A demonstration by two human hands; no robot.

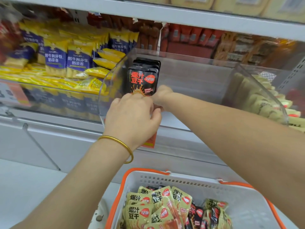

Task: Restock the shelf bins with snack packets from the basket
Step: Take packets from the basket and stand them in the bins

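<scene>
A stack of black snack packets [143, 78] stands upright at the left end of a clear plastic shelf bin [189, 75]. My left hand [132, 118], with a gold bangle at the wrist, grips the bottom of the front packets from below. My right hand [162, 95] reaches in beside them and its curled fingers hold the stack's lower right corner; most of its fingers are hidden. A white basket [247, 210] with orange handles sits below, holding several yellow-green and black snack packets [165, 207].
The bin to the left holds blue-and-yellow packets [69, 61]. The bin to the right holds pale yellow packets [254, 96]. Red and brown goods line the back of the shelf [189, 38]. An orange price tag [151, 141] hangs under the bin front.
</scene>
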